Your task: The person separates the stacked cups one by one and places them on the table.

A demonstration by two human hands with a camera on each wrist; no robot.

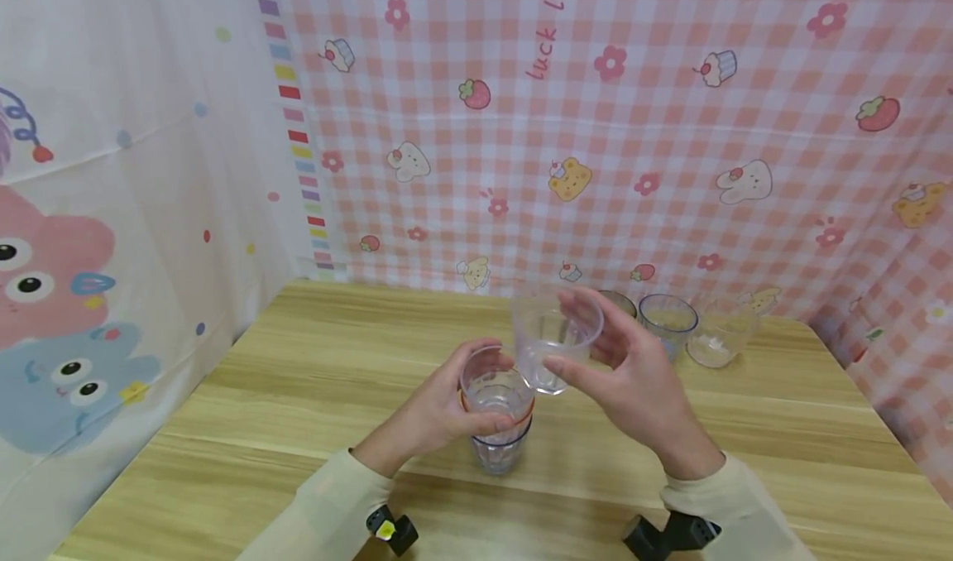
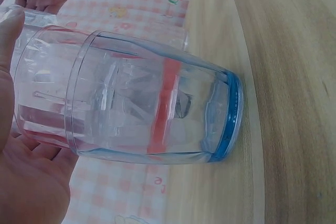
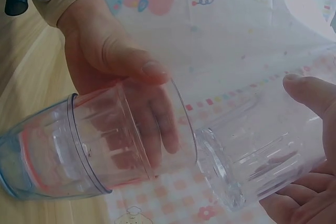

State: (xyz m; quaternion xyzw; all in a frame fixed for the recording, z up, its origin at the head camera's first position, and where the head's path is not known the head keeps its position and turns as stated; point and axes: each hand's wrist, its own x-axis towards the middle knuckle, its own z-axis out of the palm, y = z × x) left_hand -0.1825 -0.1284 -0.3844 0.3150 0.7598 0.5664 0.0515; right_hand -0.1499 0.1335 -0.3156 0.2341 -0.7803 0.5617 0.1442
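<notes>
A stack of clear plastic tumblers [image 1: 497, 455] stands near the middle of the table, upright. Its bottom tumbler has a blue base [image 2: 231, 121], and a red-tinted one is nested inside it. My left hand [image 1: 435, 404] grips the stack around its upper part, thumb in front and fingers behind. At the top a colourless tumbler [image 3: 176, 156] shows its rim above the left hand's thumb. My right hand [image 1: 648, 383] holds another colourless tumbler [image 1: 547, 354], tilted, by its side. The base of that tumbler is right at the stack's rim, on its right side.
Behind my right hand, along the back of the wooden table [image 1: 357, 321], stand a dark-rimmed tumbler [image 1: 624, 303], a blue-rimmed tumbler [image 1: 668, 317] and a clear tumbler [image 1: 716, 342]. A checked cloth [image 1: 447, 172] hangs behind the table, with a white printed cloth [image 1: 179, 213] at left.
</notes>
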